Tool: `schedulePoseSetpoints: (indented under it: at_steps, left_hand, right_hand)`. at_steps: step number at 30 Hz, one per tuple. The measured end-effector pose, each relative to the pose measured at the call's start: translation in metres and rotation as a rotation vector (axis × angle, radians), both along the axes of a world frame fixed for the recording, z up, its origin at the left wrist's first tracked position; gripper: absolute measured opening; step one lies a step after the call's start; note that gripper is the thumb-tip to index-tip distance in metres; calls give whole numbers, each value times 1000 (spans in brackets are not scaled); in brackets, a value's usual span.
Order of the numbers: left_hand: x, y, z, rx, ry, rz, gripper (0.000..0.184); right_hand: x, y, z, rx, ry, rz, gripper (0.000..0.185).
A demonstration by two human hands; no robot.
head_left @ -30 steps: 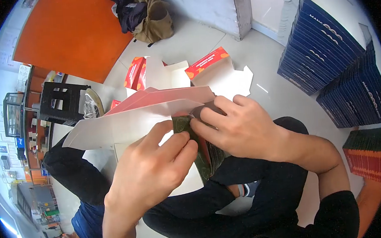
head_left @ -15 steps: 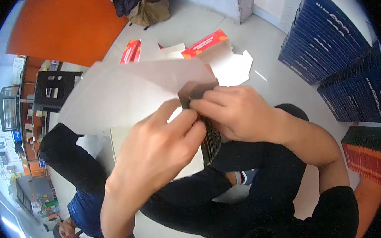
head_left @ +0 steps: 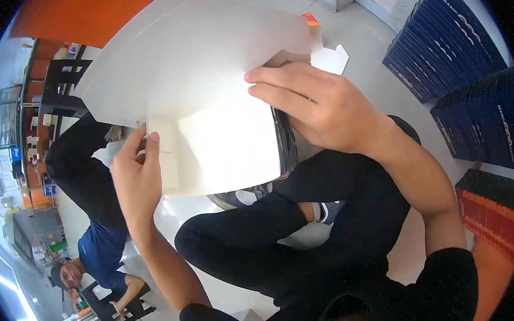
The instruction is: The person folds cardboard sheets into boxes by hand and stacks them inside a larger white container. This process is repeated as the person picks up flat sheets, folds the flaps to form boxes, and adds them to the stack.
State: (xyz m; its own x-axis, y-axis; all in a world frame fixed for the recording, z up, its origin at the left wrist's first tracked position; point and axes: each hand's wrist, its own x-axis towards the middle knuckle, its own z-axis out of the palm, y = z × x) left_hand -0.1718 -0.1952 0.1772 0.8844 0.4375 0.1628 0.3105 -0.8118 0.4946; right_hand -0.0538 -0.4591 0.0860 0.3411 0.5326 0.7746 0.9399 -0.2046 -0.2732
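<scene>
A large sheet of card with a pale inner face is held up in front of me, its wide flap raised at the top. My left hand pinches the left edge of the card between thumb and fingers. At the upper right, my right hand grips the card near a brown folded part, its first two fingers lying on the pale face. Dark layered edges show along the right side. My right thumb is hidden.
Stacks of dark blue boxes stand at the right, with red and green ones below. White card lies on the floor beyond my hands. A person in blue sits at the lower left, near black crates.
My left hand has left the dark green part near the middle and now holds the card's left edge. The card has risen and tilted, showing more of its pale inside.
</scene>
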Motion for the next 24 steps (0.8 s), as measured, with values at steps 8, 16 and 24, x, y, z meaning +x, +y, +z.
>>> schedulePoseSetpoints:
  at_steps: [8,16,24]
  left_hand:
    - [2,-10,7,318,48,-63,27]
    - [-4,-2,-8,403,-66,-166,24]
    - [-20,30,-33,-330,-239,-58,32]
  right_hand:
    - [-5,-4,-1,-36,19,-27,40]
    - [-10,-10,6,-131,8,9,53]
    - [9,-46,2,209,34,47,33]
